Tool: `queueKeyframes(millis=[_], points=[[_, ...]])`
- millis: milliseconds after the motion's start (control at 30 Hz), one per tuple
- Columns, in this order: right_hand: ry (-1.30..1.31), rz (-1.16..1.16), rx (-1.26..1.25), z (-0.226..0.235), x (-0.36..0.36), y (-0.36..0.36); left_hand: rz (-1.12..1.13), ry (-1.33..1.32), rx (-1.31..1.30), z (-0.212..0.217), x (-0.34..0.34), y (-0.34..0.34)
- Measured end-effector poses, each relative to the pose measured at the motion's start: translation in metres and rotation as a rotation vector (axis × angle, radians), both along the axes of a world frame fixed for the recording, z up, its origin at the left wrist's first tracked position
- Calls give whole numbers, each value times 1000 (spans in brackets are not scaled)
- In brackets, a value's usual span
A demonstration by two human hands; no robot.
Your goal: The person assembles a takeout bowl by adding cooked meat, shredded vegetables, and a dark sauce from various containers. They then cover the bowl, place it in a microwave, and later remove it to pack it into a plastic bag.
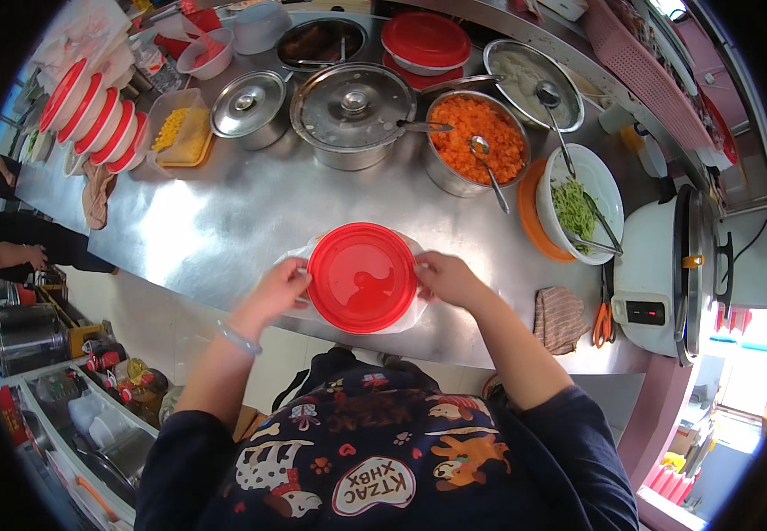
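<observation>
Both hands grip the round red lid (362,277) by its edges, the left hand (279,289) on one side and the right hand (444,278) on the other, fingers curled around the rim. It sits on a clear plastic bag (408,311) on the shiny metal counter (224,221), near a pot of chopped carrots (476,142)

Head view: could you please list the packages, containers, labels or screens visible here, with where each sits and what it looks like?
Round container with red lid: counter's near edge, on a clear plastic bag, left hand and right hand at its sides.
Stack of red-lidded white tubs: far left, on edge.
Red-lidded bowl: back centre.
Clear rectangular tub: left, holding yellow kernels.
Rice cooker panel: right, small dark strip with red light.
</observation>
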State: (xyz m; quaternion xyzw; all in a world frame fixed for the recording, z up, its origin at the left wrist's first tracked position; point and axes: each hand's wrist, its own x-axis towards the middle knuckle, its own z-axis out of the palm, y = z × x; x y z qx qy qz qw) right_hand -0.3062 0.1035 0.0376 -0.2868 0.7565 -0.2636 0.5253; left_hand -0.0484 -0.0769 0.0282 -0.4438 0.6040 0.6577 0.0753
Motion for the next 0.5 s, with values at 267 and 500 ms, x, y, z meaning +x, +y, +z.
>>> queueKeyframes(millis=[267,500], points=[[-421,-430,-103,-21,60,47,573,346,267,-34,25,71],[-655,-360,-190,-29,103,52,553,492,436,-31,4,143]])
